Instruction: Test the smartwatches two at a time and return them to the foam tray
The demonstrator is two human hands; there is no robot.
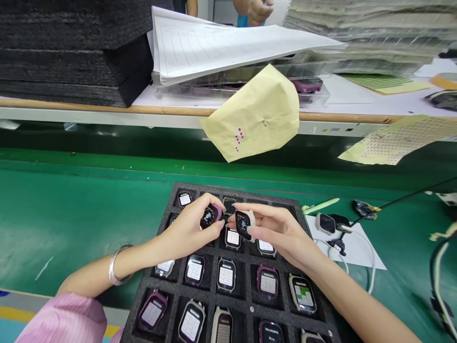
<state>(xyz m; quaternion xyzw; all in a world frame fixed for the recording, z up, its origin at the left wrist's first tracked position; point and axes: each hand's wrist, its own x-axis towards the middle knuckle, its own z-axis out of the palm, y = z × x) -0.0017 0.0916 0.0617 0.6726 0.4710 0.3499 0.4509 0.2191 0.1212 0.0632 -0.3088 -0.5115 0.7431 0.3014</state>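
Pair of watches under inspection: we are pinching a purple watch (208,217) between thumb and fingers of our left hand (191,224), and gripping a cream watch (243,225) in our right hand (276,231). Both are hanging above the foam tray (249,305); the cream one is sitting just right of the left fingertips, nearer the right palm, its long axis pointing roughly away from us. We are noting glossy, rounded screens, smooth cases and coarse black foam pockets

hands (274,228) w/ watches (243,225) – above tray (249,291)
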